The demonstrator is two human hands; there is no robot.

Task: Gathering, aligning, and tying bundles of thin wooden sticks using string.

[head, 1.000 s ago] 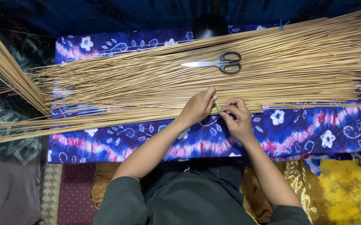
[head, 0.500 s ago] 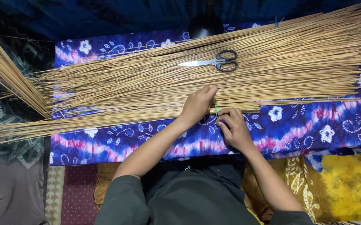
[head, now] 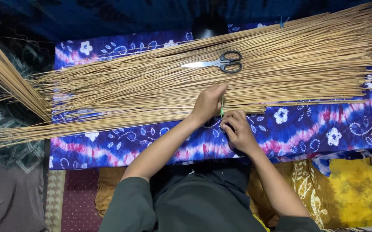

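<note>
We see scissors (head: 220, 63) with black handles lying on top, blades pointing left. Beneath spreads a blue flowered cloth (head: 306, 124). A yellow patterned fabric (head: 358, 189) lies at lower right, a dark round object (head: 208, 26) at top.

No packages, labels, signs or screens in view.

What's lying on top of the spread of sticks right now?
Black-handled scissors lie on the sticks; the left hand presses their near edge. The blue flowered cloth beneath is mostly covered there.
</note>
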